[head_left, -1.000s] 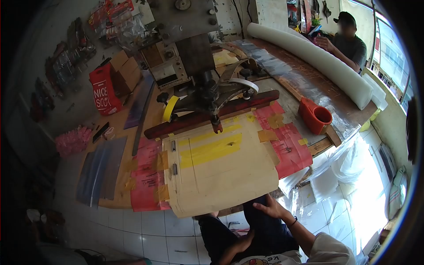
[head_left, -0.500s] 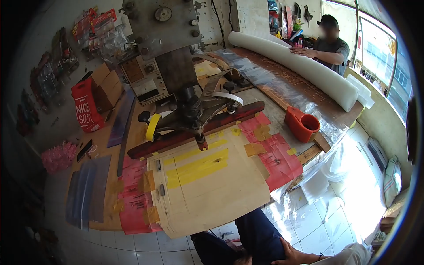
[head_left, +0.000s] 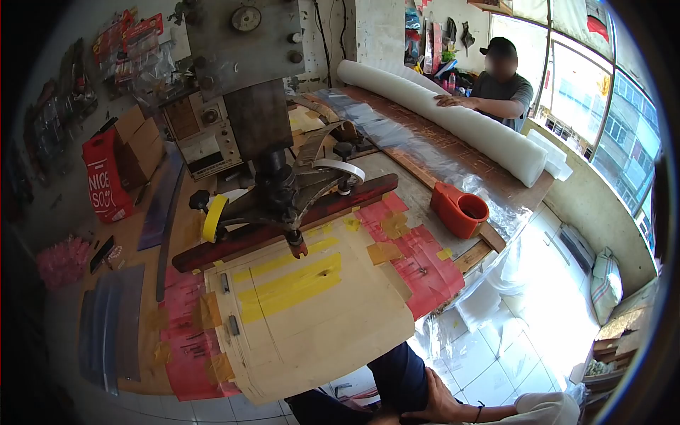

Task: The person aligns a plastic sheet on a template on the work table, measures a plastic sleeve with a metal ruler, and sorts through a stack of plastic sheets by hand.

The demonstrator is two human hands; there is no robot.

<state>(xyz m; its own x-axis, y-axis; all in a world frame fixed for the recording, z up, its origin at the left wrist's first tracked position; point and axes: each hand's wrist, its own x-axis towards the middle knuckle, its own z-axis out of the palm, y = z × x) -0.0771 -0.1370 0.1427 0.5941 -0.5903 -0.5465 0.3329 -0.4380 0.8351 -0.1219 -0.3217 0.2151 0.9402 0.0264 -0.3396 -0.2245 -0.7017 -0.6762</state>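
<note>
My right hand [head_left: 433, 402] lies open on my dark trouser leg [head_left: 398, 375], fingers stretched over the thigh and nothing in the grasp. A patch of skin shows between my legs at the bottom edge; whether it is my left hand I cannot tell. In front of me a tan board [head_left: 340, 319] with yellow tape strips [head_left: 290, 287] lies on the table. Red sheets [head_left: 425, 265] taped down flank it. Over its far edge stands a machine head [head_left: 276, 191] with a long dark red bar [head_left: 361, 193]. Neither hand touches these.
A yellow tape roll [head_left: 214, 218] and a white tape roll [head_left: 340, 168] hang on the machine. At right sits a red tape dispenser [head_left: 459, 210]. Clear plastic strips [head_left: 113, 326] lie left. Beyond, a person [head_left: 504, 85] rests a hand on a long white foam roll [head_left: 446, 120].
My view has swung slightly right, so the table and machine sit further left in the picture. My right hand stays on my leg. The other person's hand remains on the foam roll.
</note>
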